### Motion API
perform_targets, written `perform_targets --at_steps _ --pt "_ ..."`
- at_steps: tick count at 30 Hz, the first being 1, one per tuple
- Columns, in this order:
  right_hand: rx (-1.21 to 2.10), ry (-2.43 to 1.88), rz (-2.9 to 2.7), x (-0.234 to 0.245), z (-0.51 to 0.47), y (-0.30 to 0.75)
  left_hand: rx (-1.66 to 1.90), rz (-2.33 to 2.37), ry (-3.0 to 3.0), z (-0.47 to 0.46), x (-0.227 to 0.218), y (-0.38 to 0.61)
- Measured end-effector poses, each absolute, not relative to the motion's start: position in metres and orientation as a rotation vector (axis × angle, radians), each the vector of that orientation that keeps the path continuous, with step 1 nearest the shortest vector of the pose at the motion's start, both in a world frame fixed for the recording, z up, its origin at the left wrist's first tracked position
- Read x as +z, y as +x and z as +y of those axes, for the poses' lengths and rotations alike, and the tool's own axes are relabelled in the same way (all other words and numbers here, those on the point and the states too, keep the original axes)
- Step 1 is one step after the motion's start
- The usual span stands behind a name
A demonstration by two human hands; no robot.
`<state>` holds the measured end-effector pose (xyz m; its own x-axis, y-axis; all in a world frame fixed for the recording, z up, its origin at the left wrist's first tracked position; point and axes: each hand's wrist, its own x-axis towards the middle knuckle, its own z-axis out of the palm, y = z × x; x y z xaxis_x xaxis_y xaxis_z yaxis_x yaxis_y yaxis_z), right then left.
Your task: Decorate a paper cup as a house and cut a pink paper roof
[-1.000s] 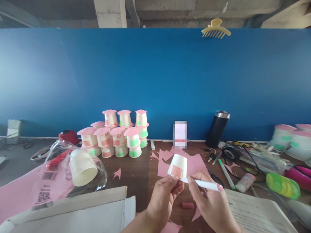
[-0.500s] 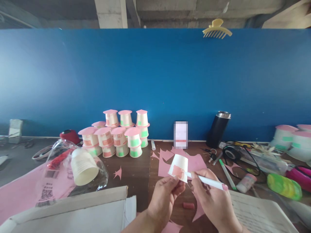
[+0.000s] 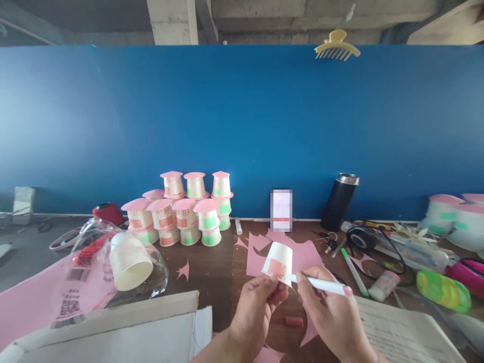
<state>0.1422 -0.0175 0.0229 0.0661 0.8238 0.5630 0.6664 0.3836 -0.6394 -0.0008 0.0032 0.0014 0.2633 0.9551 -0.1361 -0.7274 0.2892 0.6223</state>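
View from a head-worn camera over a cluttered dark brown wooden table (image 3: 212,272) set against a tall blue wall panel (image 3: 242,126).

Low in the centre, the person's left hand (image 3: 257,310) holds a small white paper cup (image 3: 282,254) upside down just above the table. The thumb and fingertips pinch its lower rim. A pink paper rectangle is stuck on the side of the cup that faces the camera. The right hand (image 3: 330,315) is curled round a slim white pen with a pink end cap (image 3: 321,285) in a writing grip. The pen lies nearly level, its tip at the cup's rim just below the pink patch — the two hands almost meet there.

Sheets and scraps of pink paper (image 3: 306,252) lie on the table beneath the cup. A small red block (image 3: 294,321) sits on the table between the two wrists.

At the back left, a pile of paper-cup houses with pink roofs and pink or green patches (image 3: 181,212) stands against the panel. Nearer on the left, a clear plastic sleeve holding a stack of plain white cups (image 3: 128,259) lies on its side. A white cardboard box (image 3: 113,327) fills the lower left corner.

Right of centre stands a black flask with a steel rim (image 3: 339,201). A white marker with a green cap (image 3: 353,272) lies near the right hand, and a printed white sheet (image 3: 401,333) lies at the lower right. A yellow hair claw (image 3: 336,44) sits on the panel's top edge.
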Motion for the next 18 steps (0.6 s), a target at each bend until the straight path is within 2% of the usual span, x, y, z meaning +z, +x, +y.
perform_targets --at_steps 18 --pt "0.193 -1.364 -1.572 0.0173 -0.0147 0.1449 1.193 0.545 0.488 0.0020 0.0010 -0.0008"
